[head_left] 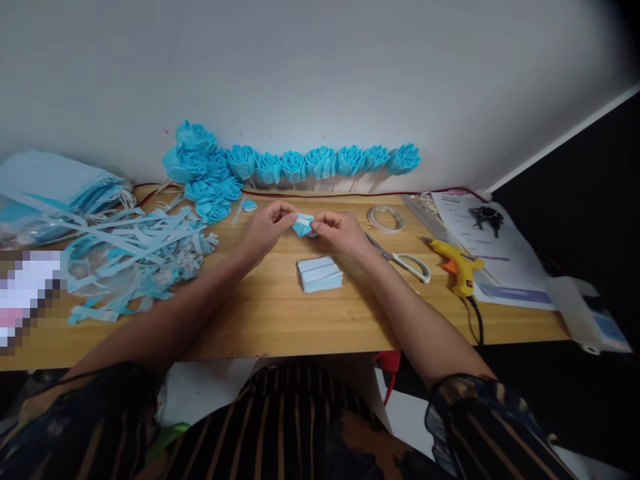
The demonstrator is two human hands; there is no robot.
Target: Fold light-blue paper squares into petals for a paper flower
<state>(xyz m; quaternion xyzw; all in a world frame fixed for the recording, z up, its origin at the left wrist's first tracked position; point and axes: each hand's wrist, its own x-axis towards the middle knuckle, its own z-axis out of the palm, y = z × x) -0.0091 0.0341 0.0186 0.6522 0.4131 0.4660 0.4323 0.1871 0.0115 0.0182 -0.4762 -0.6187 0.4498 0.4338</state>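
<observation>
Between my two hands is a small folded piece of blue and white mask fabric (303,225), held just above the wooden table. My left hand (270,230) pinches its left edge between thumb and forefinger. On the opposite edge, the fingers of my right hand (340,230) are closed in a similar pinch. Below them on the table lies a stack of cut pale fabric pieces (320,274). White-handled scissors (407,265) rest beside my right forearm, their blades partly hidden behind it. A small blue scrap (249,206) is near my left hand.
Blue fabric flowers (295,165) line the wall, with more heaped at left (205,167). Fabric strips (145,253) and stacked face masks (55,190) cover the left side. At right are a tape roll (386,219), a yellow glue gun (460,267), papers (500,247) and keys (486,217).
</observation>
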